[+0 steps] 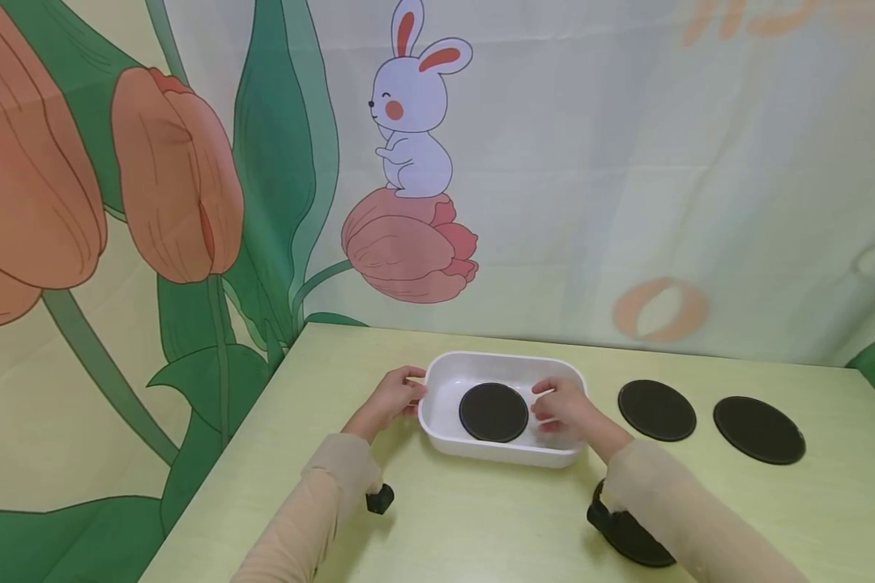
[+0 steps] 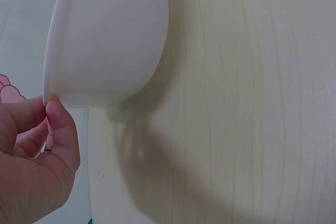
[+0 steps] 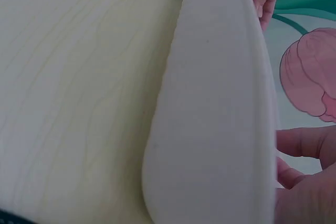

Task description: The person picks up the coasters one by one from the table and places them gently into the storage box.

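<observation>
A white rectangular basin with rounded corners stands near the back of the table. Inside it lies a round black disc, like a coaster. My left hand pinches the basin's left rim between thumb and fingers; the left wrist view shows this grip on the edge of the white basin up close. Over the right half of the basin hovers my right hand, its fingers loosely bent beside the disc with nothing between them. The right wrist view shows part of that hand beyond the rim.
Two more black discs lie flat to the right of the basin. Another black disc is partly hidden under my right sleeve. A printed cloth hangs behind the pale wood-grain table.
</observation>
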Motion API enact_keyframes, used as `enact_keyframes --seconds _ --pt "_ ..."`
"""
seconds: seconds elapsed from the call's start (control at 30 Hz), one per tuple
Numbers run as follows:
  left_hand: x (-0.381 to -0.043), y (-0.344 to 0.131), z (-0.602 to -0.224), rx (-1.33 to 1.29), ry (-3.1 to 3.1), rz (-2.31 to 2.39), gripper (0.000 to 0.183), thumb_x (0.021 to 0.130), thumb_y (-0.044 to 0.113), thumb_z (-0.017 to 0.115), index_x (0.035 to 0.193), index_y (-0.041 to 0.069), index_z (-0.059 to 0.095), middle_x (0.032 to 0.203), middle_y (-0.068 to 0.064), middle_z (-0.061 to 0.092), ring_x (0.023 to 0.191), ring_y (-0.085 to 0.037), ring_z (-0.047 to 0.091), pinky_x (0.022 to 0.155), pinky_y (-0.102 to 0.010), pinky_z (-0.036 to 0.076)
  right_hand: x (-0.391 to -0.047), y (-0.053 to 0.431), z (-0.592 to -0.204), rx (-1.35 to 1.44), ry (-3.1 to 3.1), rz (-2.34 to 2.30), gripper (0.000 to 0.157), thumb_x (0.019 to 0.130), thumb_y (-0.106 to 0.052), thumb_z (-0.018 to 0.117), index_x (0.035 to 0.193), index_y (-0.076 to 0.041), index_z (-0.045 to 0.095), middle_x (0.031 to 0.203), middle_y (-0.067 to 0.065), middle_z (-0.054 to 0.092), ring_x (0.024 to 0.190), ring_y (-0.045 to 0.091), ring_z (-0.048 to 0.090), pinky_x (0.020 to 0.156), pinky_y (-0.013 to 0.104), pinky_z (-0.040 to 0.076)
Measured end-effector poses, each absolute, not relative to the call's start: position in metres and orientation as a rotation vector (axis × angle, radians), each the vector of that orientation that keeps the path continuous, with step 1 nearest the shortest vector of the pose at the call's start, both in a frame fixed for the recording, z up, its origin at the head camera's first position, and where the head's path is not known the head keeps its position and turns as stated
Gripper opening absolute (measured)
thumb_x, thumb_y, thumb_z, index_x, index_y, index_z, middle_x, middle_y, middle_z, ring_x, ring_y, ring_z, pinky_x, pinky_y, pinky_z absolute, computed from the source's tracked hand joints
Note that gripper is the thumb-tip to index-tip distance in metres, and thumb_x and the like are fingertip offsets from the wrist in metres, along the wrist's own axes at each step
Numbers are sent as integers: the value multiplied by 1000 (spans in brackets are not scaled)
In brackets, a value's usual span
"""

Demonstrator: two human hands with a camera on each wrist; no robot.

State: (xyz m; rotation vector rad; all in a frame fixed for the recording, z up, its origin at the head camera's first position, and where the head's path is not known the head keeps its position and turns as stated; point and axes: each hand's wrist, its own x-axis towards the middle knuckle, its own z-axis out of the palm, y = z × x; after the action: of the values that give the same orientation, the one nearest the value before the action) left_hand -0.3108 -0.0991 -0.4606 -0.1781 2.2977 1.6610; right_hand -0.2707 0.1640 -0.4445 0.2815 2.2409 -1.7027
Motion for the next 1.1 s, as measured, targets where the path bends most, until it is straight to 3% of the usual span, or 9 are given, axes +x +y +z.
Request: enact_keyframes --seconds 0.67,1.1 --pt "-310 -99 -459 -176 2305 1645 34 87 6 53 120 7 48 99 -13 56 73 -16 54 55 -21 46 -239 203 -394 -90 2259 -1443 39 79 -3 56 115 3 42 87 9 53 75 22 54 62 34 50" --pt "-309 -100 -458 -179 2299 1644 33 87 6 52 120 7 48 98 -12 55 77 -19 55 56 -21 46 -227 253 -393 -245 2270 -1327 39 76 -6 60 112 3 45 87 8 52 72 17 52 60 35 48"
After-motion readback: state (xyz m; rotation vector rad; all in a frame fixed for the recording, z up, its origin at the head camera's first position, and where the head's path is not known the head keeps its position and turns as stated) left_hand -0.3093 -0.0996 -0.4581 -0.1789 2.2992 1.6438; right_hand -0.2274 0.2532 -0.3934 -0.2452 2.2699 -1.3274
